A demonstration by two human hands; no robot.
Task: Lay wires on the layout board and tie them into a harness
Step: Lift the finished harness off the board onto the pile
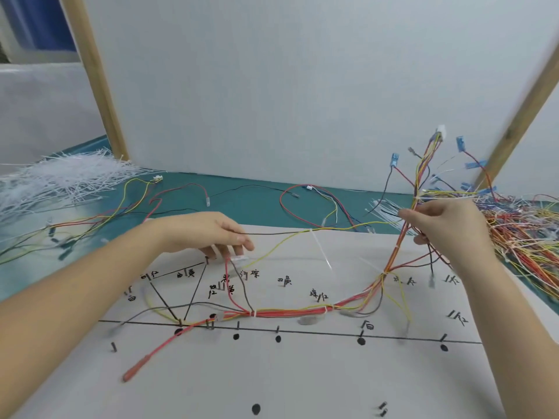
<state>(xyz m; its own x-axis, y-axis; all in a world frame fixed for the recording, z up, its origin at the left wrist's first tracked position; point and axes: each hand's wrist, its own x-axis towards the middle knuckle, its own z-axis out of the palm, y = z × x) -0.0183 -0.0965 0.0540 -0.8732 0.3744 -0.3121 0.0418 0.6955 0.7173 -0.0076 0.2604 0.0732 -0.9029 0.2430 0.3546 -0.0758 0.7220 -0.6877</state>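
A white layout board (302, 373) with pegs, black lines and handwritten labels lies in front of me. A harness of red, orange and yellow wires (290, 313) runs across it, bound with white ties (253, 313). My right hand (447, 225) grips the harness's right branch and lifts it off the board, so the connector ends (440, 137) stand upright. My left hand (217, 234) reaches over the board's far edge and pinches a small white connector (239, 259) with its thin wires. A loose white cable tie (320, 249) hangs on the yellow wire.
A heap of white cable ties (60, 179) lies at far left on the green table. A tangle of coloured wires (526, 228) is piled at right. Loose wires (314, 204) lie behind the board. A white panel in a wooden frame (99, 77) stands at the back.
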